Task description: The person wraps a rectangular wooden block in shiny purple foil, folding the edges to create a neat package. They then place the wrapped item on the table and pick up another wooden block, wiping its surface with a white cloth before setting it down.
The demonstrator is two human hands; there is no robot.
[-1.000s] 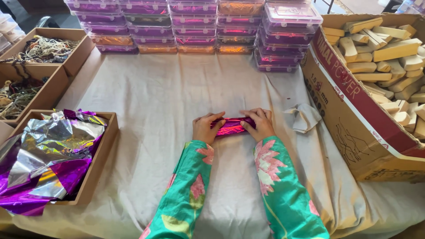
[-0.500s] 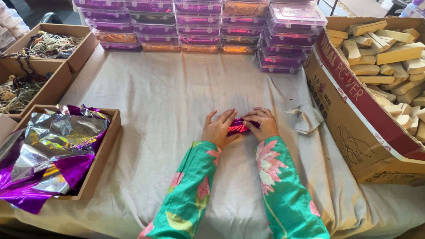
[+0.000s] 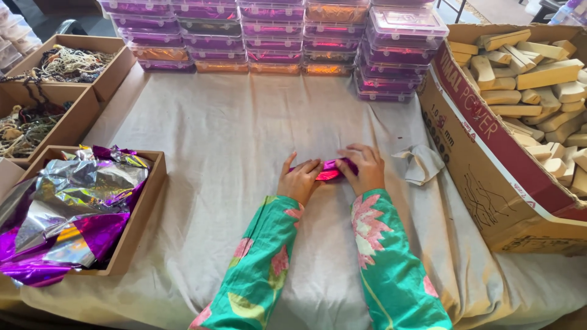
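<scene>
Foil-wrapped block (image 3: pixel 330 169) lying on the cloth (image 3: pixel 214 140), long axis left–right; left hand (image 3: pixel 299 181) and right hand (image 3: pixel 363 170) pressing fingers closed on opposite ends, equally near

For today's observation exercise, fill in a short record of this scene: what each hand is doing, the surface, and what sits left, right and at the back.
left hand: pressing on pink foil packet
right hand: gripping the packet's other end
surface: beige cloth
left side: tray of foil sheets
right side: cardboard box of wooden blocks
back: stacked clear plastic boxes
</scene>
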